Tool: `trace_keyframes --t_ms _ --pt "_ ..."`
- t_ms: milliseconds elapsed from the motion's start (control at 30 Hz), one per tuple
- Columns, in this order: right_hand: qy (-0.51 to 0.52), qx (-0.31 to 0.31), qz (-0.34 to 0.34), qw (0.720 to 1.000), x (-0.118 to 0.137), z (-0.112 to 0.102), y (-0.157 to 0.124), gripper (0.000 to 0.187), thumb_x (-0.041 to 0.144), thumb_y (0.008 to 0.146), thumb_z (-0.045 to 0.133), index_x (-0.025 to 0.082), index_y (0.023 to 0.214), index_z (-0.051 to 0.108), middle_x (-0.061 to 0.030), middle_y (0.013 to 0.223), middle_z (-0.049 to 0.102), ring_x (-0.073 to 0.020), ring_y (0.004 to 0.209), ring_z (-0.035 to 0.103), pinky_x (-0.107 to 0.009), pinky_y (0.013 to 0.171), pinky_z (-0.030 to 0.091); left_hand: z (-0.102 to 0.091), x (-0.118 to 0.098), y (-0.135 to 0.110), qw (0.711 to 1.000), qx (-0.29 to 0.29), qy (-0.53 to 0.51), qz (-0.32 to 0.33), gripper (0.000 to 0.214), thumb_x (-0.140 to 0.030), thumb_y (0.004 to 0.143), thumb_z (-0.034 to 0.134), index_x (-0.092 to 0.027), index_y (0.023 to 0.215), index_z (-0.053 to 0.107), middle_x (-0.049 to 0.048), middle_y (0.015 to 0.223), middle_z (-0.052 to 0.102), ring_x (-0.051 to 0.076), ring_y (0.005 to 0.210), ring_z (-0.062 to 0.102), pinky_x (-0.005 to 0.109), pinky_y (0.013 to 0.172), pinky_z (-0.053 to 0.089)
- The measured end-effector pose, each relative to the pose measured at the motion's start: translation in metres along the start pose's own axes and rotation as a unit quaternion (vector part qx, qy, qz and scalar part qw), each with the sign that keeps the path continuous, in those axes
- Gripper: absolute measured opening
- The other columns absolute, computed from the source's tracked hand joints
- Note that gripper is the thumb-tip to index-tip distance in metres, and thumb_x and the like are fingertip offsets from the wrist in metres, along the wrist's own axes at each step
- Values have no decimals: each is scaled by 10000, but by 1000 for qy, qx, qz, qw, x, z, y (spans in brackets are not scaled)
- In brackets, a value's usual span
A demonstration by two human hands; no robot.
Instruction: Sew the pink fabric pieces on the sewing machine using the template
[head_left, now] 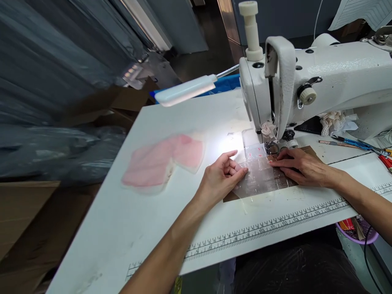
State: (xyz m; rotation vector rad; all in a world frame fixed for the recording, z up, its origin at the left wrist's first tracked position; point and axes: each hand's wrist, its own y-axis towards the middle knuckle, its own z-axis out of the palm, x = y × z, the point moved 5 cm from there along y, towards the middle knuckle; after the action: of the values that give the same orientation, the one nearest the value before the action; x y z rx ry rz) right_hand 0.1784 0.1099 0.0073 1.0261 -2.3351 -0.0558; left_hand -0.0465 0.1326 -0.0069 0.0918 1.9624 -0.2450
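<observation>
A piece of sheer whitish fabric (pixel 255 175) with small pink marks lies over a brown sheet (pixel 283 181) below the sewing machine's needle area. My left hand (pixel 219 175) is at the fabric's left edge, its thumb and curled fingers closed on it and the index finger pointing toward the machine. My right hand (pixel 301 165) rests on the right side, fingers stretched out and lying over the fabric and brown sheet close to the presser foot (pixel 271 148). The white sewing machine (pixel 333 73) stands right behind both hands.
A blurred pink fabric piece (pixel 162 161) lies left on the white table (pixel 147 237). A lamp (pixel 185 90) reaches over the table. Scissors (pixel 379 150), pens and lace scraps (pixel 333 122) lie right. A printed ruler (pixel 263 230) runs along the front edge; a purple basket (pixel 372 237) sits below.
</observation>
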Motion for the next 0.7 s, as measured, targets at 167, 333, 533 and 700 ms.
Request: trace_keyframes --t_ms 167,333,533,700 --pt "-23 42 -15 999 6 -1 -2 333 222 960 499 284 1224 693 -81 1146 618 -221 1058 557 -418 959 474 -1 0 -1 1000 -1 -1 -3 626 -328 731 743 -145 1289 524 -62 697 600 84 479 557 230 452 518" --pt "-42 56 -15 997 8 2 -2 324 226 954 515 268 1216 701 -107 1187 593 -251 1094 540 -458 974 457 -1 1 -1 1000 -1 -7 -2 615 -325 735 747 -156 1286 533 -59 698 603 87 484 560 231 452 519" --pt "-46 53 -20 997 10 0 -2 333 191 930 531 249 1208 705 -103 1179 599 -245 1104 539 -443 972 470 -1 1 -1 1000 -2 -2 -4 616 -332 733 747 -165 1287 535 -56 709 607 95 491 565 242 456 523" --pt "-34 51 -15 998 9 0 -3 342 183 918 540 253 1207 708 -102 1188 594 -246 1117 533 -451 985 467 -3 -1 -2 998 -14 48 23 598 -404 768 715 -161 1289 549 -41 717 602 94 493 535 250 482 510"
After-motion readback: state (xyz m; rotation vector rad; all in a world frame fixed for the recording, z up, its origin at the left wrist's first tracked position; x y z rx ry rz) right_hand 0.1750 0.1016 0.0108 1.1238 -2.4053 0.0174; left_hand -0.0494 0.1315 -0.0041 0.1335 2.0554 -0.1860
